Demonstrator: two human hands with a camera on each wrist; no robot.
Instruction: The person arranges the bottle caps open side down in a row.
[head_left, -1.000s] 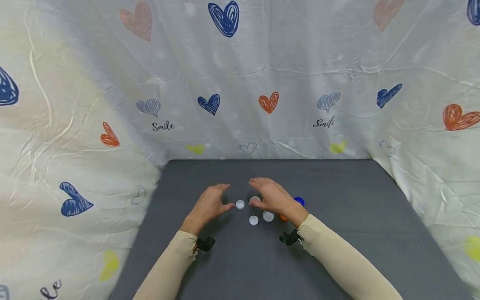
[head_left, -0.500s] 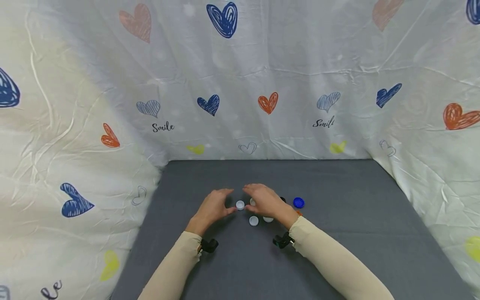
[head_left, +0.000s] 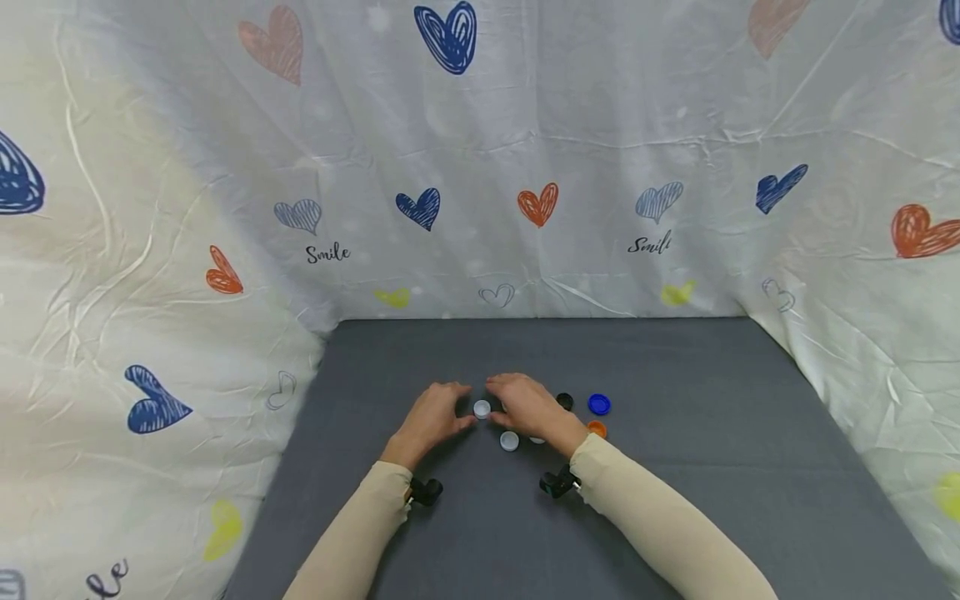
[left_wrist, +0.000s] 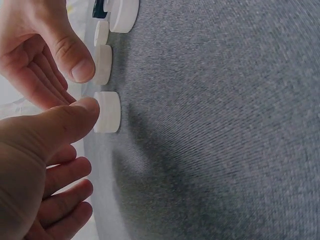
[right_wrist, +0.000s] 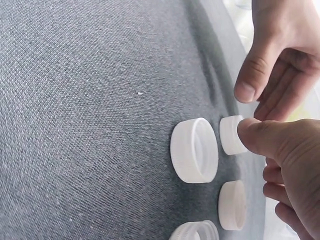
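From a distance I am watching the left hand: its thumb and fingers are standing apart, and it is gripping nothing. The right hand is facing it in the same way, with thumb and fingers apart. Between the two thumbs one small white cap is sitting on the surface; whether a thumb is touching it, I cannot tell.

As I am judging it, the handling is only at its beginning: no cap is being lifted or stacked, and all of them are still waiting on the surface.

Just beyond, a wider white cap is lying on the near side, and a plain low cap is showing in the right wrist view. Another ribbed cap is being cut by that view's edge. Past the right wrist, a black cap, an orange cap and a blue cap are lying apart.

All are looking like round, hard plastic; the wider one is showing fine ribs and a hollow inside. The surface is showing a grey woven grain.
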